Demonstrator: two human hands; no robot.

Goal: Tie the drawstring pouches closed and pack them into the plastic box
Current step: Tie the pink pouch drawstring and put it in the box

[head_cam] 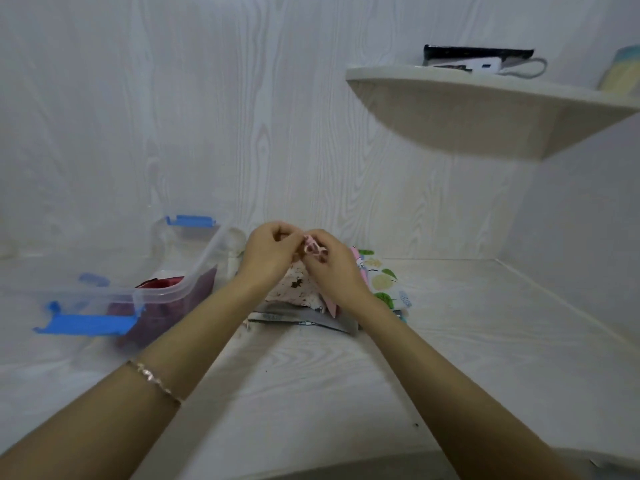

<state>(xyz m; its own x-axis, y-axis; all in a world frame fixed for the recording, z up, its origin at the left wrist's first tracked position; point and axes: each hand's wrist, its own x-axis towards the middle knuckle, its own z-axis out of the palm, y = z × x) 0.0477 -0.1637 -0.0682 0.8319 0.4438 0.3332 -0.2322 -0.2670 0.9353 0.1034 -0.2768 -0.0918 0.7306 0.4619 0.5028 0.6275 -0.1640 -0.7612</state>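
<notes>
So the pink drawstring [313, 249] is where it's all happening right now: it sits in a little loop between my two hands, just above the mouth of the white printed pouch [294, 284]. The pouch hangs from the cord with its bottom resting on the pile of other pouches [384, 282] on the table [346, 375]. I hold it up like that so the neck bunches shut while I work on the knot.

My fingers [289, 237] on both sides are curled in and pinching the cord, left hand [268, 251] and right hand [334, 268] nearly touching knuckle to knuckle. Can't tell from here whether the knot is actually tight yet. Both forearms reach straight out in front of me and meet in a V.

The plastic box [166, 292] sits open just to my left, blue clips flipped out, with a dark red pouch [159, 284] already inside, so it's a short hop once this one's done.
</notes>
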